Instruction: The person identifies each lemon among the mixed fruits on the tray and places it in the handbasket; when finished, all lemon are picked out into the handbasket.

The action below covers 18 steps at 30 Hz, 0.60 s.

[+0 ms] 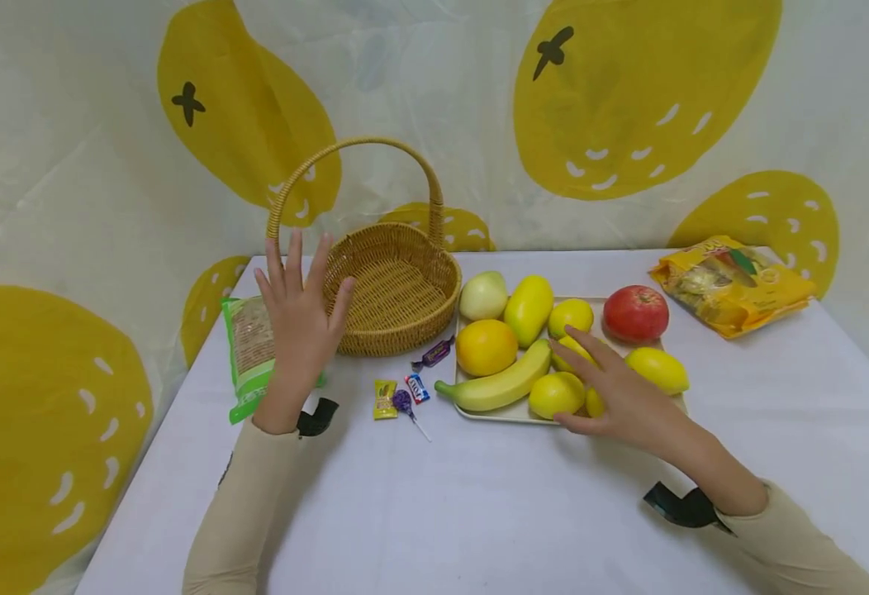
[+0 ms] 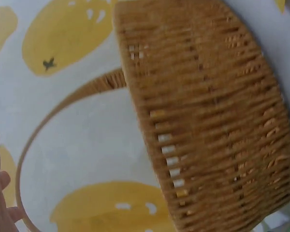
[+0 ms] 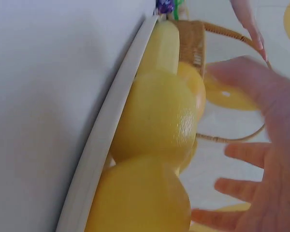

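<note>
Your right hand (image 1: 624, 397) lies with straight fingers over smooth yellow lemons (image 1: 557, 394) at the near side of the white tray (image 1: 512, 413). Your left hand (image 1: 299, 318), fingers spread wide, is just left of the wicker basket (image 1: 397, 289).

The near half of the counter (image 1: 479, 512) lies bare, giving broad room between both forearms. Between the wicker basket (image 1: 397, 293) and the tray (image 1: 512, 413) of fruit runs only a narrow lane, cluttered by small wrapped candies (image 1: 405, 392). The basket's arched handle (image 1: 360, 153) spans its mouth, so entry is from the front or back. A green packet (image 1: 244, 355) blocks the left edge beside the left hand (image 1: 301, 318); a yellow bag (image 1: 732, 285) sits far right, with open counter between it and the tray.
</note>
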Each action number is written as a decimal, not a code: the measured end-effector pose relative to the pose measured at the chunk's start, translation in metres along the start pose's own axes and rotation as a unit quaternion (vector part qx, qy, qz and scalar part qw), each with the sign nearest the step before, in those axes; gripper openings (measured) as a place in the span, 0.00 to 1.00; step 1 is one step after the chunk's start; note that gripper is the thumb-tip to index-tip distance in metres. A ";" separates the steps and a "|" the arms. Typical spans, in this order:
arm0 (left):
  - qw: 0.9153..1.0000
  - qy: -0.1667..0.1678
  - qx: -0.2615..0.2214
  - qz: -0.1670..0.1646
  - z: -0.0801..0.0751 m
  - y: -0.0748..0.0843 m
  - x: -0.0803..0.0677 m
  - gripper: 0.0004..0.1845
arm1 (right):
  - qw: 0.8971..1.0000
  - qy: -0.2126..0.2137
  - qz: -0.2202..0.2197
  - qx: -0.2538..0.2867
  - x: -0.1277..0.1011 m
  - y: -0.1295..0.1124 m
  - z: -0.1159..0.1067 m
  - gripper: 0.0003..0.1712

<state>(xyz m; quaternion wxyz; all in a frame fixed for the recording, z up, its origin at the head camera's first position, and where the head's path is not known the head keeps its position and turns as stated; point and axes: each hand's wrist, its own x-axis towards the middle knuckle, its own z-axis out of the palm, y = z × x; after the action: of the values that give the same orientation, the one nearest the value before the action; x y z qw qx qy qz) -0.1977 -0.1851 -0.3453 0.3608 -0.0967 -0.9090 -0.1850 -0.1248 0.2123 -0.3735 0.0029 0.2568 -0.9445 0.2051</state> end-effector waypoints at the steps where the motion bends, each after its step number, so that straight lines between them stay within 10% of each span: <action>1: 1.000 0.009 -0.005 -0.003 0.000 -0.004 0.002 0.34 | 1.000 -0.005 -0.006 0.005 0.000 -0.001 0.000 0.48; 18: 0.987 -0.002 -0.128 -0.094 -0.008 -0.036 0.016 0.33 | 0.996 -0.060 -0.060 0.032 0.008 0.004 0.006 0.32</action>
<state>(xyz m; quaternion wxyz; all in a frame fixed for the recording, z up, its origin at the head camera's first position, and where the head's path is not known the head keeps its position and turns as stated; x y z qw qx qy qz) -0.2154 -0.2211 -0.3382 0.3245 -0.0562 -0.8835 -0.3332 -0.1330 0.2092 -0.3795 -0.0496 0.3248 -0.9187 0.2192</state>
